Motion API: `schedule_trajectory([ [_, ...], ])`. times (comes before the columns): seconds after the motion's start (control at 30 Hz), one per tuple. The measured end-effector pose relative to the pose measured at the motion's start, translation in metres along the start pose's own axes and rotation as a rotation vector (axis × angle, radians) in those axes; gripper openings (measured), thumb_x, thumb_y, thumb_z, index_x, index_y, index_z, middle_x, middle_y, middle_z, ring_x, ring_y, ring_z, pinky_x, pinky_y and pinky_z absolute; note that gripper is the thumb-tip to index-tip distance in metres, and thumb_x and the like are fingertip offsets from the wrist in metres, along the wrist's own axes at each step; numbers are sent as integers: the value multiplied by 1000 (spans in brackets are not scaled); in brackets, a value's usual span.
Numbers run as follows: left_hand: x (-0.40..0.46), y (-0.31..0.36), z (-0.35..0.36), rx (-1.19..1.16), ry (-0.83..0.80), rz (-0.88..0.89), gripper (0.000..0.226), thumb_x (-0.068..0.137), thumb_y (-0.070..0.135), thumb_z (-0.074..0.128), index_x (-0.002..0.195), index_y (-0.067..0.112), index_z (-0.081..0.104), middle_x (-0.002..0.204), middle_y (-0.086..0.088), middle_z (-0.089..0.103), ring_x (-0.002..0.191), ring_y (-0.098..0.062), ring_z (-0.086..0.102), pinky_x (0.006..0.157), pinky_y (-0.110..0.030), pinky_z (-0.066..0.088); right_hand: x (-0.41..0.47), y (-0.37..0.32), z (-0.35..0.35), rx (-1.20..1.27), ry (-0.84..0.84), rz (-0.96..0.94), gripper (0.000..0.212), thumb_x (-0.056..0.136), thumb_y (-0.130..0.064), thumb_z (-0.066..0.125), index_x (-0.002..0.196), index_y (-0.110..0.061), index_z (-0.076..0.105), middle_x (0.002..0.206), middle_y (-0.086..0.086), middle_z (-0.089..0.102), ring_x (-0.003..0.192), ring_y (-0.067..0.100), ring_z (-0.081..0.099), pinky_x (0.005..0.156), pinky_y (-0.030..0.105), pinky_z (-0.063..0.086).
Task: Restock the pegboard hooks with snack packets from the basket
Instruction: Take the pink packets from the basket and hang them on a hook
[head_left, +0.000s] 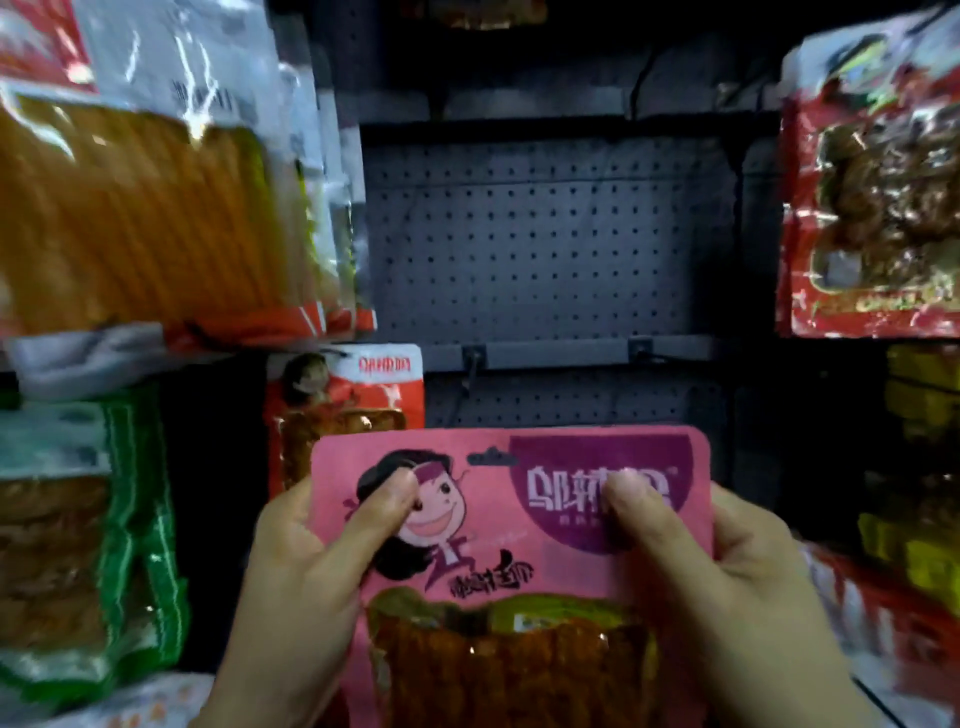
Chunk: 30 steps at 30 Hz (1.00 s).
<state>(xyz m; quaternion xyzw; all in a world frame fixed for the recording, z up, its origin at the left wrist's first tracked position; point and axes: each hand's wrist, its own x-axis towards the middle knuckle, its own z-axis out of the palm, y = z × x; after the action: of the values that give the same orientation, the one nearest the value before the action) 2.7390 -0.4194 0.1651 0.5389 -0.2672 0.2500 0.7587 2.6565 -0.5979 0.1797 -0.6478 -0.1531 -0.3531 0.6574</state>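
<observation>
fingers: both hands' thumbs (387, 506) pinch pink packet (511, 525) | upright, long axis vertical, facing pegboard (545, 234)

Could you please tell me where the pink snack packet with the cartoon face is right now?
In the head view, the pink snack packet with the cartoon face is low and central, held by the left hand and right hand before the dark grey pegboard.
</observation>
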Motion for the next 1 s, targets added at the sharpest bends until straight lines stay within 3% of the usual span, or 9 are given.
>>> schedule_trajectory([
  [0.03,7,10,1,16,-8,-8,35,53,42,77,82,23,77,76,-6,76,69,-19,73,57,-23,54,-12,13,-1,-55,-99,-25,19,73,-50,68,82,-37,78,74,-5,76,56,-1,69,60,16,55],
  [0.07,12,18,1,27,-11,-16,35,54,43,78,82,24,77,76,-5,76,69,-18,73,57,-22,54,15,4,12,-32,7,26,22,68,-56,66,79,-41,76,70,-9,75,61,3,71,55,12,52],
  [0.17,26,35,0,46,18,-75,27,60,41,73,82,25,76,76,-3,76,69,-17,73,58,-23,54,33,-2,10,-27,-46,72,19,73,-53,70,77,-35,77,69,-7,75,62,4,71,52,11,49],
  [0.33,35,50,-1,92,-14,-273,19,68,33,81,84,23,76,80,-9,76,74,-26,73,60,-30,56,45,-15,24,-58,-21,281,31,74,-51,59,76,-24,76,70,1,76,65,12,72,56,16,52],
  [0.43,38,51,-5,81,17,-391,22,66,34,72,84,22,75,82,-10,76,76,-28,73,61,-32,58,50,-13,31,-72,-31,371,36,75,-51,60,77,-19,75,74,5,76,72,22,74,66,26,58],
  [0.53,39,46,-7,98,21,-472,16,68,30,67,81,25,76,80,-7,76,75,-25,73,58,-27,57,50,-11,35,-82,-29,445,38,77,-48,59,76,-13,73,74,6,76,72,23,73,64,20,56],
  [0.77,36,39,-1,141,-8,-428,3,75,31,73,73,30,74,75,-3,75,68,-18,73,53,-21,54,48,1,27,-29,-29,485,31,80,-46,59,78,-20,76,80,8,76,76,22,74,65,22,56],
  [0.87,32,36,5,160,3,-385,12,75,23,69,71,33,75,72,2,75,68,-13,72,54,-18,54,47,7,20,-24,-23,474,30,80,-44,59,78,-18,75,81,9,76,75,24,73,66,27,56],
  [1.0,26,35,10,191,36,-341,13,76,23,66,75,33,74,75,3,75,69,-13,72,55,-17,53,53,9,14,-9,-59,439,26,80,-43,60,76,-23,76,80,7,76,73,21,73,64,23,56],
])
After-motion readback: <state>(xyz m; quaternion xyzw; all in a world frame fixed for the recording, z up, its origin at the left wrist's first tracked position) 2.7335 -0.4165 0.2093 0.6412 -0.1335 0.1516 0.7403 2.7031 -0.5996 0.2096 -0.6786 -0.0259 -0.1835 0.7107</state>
